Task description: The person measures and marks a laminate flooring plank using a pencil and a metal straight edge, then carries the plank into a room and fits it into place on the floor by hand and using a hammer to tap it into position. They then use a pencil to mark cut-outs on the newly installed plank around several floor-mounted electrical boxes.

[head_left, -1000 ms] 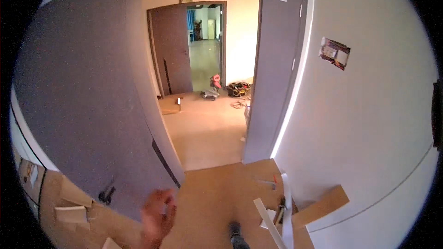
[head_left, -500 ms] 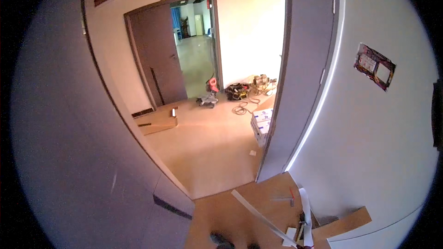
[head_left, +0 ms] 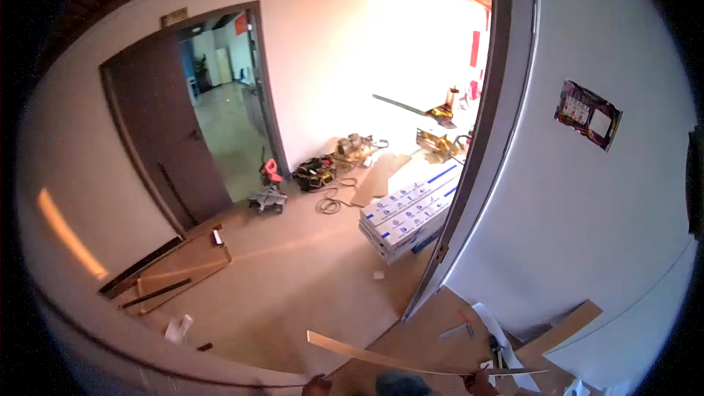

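One long thin strip [head_left: 356, 350] slants low in view; R hand [head_left: 480, 383] has fingers clamped on it, nr its right end; L hand [head_left: 317, 386] at bottom edge, can't tell if fingers apart; on hall floor [head_left: 293, 271] beyond, stacked white/blue boxes [head_left: 414, 209] & dark tool bag [head_left: 315, 174].

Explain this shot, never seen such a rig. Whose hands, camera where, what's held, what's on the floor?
No robot here: these are a person's bare hands. The view comes from the left of two fisheye cameras worn on the head, so straight edges bend. The right hand, at the lower edge, holds a long thin strip. The left hand barely shows; I can't tell whether it grips anything. On the floor beyond are white-and-blue boxes, a tool bag and a red-and-grey tool.
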Action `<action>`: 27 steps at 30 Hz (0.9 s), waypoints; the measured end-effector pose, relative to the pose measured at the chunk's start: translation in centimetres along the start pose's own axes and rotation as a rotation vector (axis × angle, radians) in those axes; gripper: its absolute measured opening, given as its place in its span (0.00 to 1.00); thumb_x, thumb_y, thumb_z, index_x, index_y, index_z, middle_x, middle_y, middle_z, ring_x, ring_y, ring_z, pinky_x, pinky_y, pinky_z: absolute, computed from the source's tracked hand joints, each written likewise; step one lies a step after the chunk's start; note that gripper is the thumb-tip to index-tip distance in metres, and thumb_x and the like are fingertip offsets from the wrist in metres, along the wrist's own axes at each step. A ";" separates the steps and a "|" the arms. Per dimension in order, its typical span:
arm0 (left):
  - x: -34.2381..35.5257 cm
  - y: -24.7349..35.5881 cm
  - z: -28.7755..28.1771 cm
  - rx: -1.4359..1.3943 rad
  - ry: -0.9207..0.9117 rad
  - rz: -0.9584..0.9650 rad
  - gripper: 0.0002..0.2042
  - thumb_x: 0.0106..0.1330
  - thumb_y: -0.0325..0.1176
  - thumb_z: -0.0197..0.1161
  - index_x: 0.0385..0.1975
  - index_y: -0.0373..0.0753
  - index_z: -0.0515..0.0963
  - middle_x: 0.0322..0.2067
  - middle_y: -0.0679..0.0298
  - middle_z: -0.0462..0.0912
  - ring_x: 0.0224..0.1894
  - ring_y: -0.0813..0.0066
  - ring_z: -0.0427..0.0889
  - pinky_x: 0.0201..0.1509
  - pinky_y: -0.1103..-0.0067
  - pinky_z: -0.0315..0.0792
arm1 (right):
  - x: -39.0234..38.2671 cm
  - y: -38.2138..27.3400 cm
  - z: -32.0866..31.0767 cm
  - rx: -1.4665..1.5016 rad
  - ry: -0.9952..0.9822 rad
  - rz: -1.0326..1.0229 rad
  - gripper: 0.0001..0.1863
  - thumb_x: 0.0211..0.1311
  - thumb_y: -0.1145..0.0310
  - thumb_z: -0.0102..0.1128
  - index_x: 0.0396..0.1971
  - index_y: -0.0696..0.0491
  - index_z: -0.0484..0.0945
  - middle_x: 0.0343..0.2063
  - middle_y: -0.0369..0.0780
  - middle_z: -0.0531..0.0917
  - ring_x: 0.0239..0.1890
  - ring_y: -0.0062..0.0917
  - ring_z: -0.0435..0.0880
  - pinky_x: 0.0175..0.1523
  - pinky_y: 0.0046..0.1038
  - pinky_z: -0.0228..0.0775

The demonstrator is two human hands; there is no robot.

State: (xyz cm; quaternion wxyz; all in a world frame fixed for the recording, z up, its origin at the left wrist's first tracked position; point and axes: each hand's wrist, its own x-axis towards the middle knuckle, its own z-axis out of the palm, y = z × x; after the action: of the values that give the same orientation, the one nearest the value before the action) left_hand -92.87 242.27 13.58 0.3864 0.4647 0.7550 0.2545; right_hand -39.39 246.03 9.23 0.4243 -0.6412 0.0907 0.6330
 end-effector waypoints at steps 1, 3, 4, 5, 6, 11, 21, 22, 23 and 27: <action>2.7 1.4 -1.6 0.003 0.014 0.040 0.23 0.67 0.40 0.57 0.59 0.35 0.69 0.41 0.49 0.83 0.42 0.55 0.82 0.45 0.65 0.75 | 0.0 0.2 1.5 0.018 0.018 -0.006 0.07 0.64 0.64 0.54 0.29 0.50 0.76 0.22 0.35 0.77 0.26 0.24 0.75 0.39 0.35 0.68; 8.6 4.3 -4.5 -0.127 0.173 0.100 0.24 0.66 0.37 0.59 0.61 0.35 0.67 0.40 0.48 0.83 0.42 0.54 0.82 0.45 0.64 0.75 | 0.5 0.8 4.4 0.061 0.050 -0.001 0.07 0.64 0.64 0.54 0.29 0.50 0.76 0.23 0.34 0.77 0.26 0.24 0.75 0.40 0.35 0.68; 10.7 7.9 -5.7 -0.157 0.391 0.132 0.27 0.64 0.34 0.61 0.63 0.37 0.64 0.38 0.49 0.83 0.42 0.53 0.82 0.43 0.67 0.76 | 0.9 0.9 6.1 0.082 0.060 0.000 0.07 0.64 0.64 0.54 0.29 0.50 0.76 0.23 0.34 0.77 0.26 0.24 0.75 0.40 0.35 0.68; 12.9 8.8 -6.5 -0.144 0.378 0.149 0.27 0.64 0.34 0.61 0.63 0.37 0.64 0.38 0.49 0.83 0.42 0.53 0.82 0.43 0.67 0.76 | 1.4 1.4 8.0 0.101 0.065 0.008 0.07 0.64 0.64 0.54 0.29 0.50 0.76 0.23 0.34 0.77 0.26 0.24 0.75 0.40 0.35 0.68; 15.4 9.6 -7.5 -0.102 0.374 0.160 0.26 0.64 0.34 0.62 0.62 0.37 0.65 0.37 0.49 0.83 0.42 0.52 0.82 0.42 0.67 0.76 | 2.2 1.4 10.2 0.116 0.063 0.010 0.07 0.64 0.64 0.54 0.29 0.50 0.76 0.23 0.34 0.77 0.26 0.24 0.75 0.40 0.35 0.68; 29.0 8.9 -9.4 0.004 0.251 0.290 0.23 0.64 0.34 0.62 0.58 0.38 0.67 0.37 0.49 0.82 0.42 0.51 0.81 0.42 0.66 0.75 | 8.8 -0.1 23.9 0.127 0.017 0.029 0.07 0.64 0.64 0.54 0.29 0.50 0.76 0.23 0.34 0.77 0.26 0.23 0.74 0.41 0.36 0.68; 50.5 27.8 -18.1 0.043 -0.023 0.736 0.30 0.59 0.24 0.65 0.61 0.43 0.62 0.40 0.59 0.77 0.45 0.64 0.81 0.48 0.71 0.75 | 18.4 -17.8 59.9 -0.023 -0.240 -0.075 0.07 0.65 0.64 0.55 0.30 0.50 0.77 0.23 0.34 0.77 0.26 0.23 0.74 0.43 0.36 0.68; 51.7 29.2 -19.0 -0.567 -0.317 0.286 0.28 0.59 0.24 0.65 0.60 0.43 0.64 0.42 0.60 0.77 0.45 0.67 0.81 0.48 0.71 0.76 | 18.9 -19.3 62.9 -0.033 -0.264 -0.087 0.07 0.65 0.64 0.55 0.30 0.50 0.77 0.23 0.34 0.77 0.26 0.23 0.74 0.43 0.37 0.68; 52.7 31.2 -19.8 -1.151 -0.587 -0.215 0.27 0.59 0.25 0.66 0.59 0.44 0.66 0.44 0.62 0.76 0.45 0.70 0.80 0.48 0.72 0.76 | 19.3 -20.7 65.8 -0.048 -0.287 -0.101 0.07 0.65 0.64 0.55 0.30 0.50 0.77 0.23 0.34 0.77 0.26 0.23 0.74 0.44 0.37 0.68; 59.8 37.2 -22.8 -0.316 -0.382 0.461 0.34 0.67 0.57 0.57 0.62 0.35 0.64 0.51 0.48 0.75 0.48 0.55 0.79 0.56 0.64 0.73 | 21.1 -23.7 74.5 -0.057 -0.336 -0.124 0.07 0.65 0.64 0.55 0.30 0.50 0.77 0.23 0.33 0.76 0.26 0.22 0.74 0.45 0.37 0.68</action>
State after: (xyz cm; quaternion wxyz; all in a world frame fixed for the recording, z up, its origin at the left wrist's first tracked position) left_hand -108.90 311.69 33.52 0.5206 0.5967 0.4952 0.3574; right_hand -74.74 318.78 12.63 0.4531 -0.5426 -0.0391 0.7062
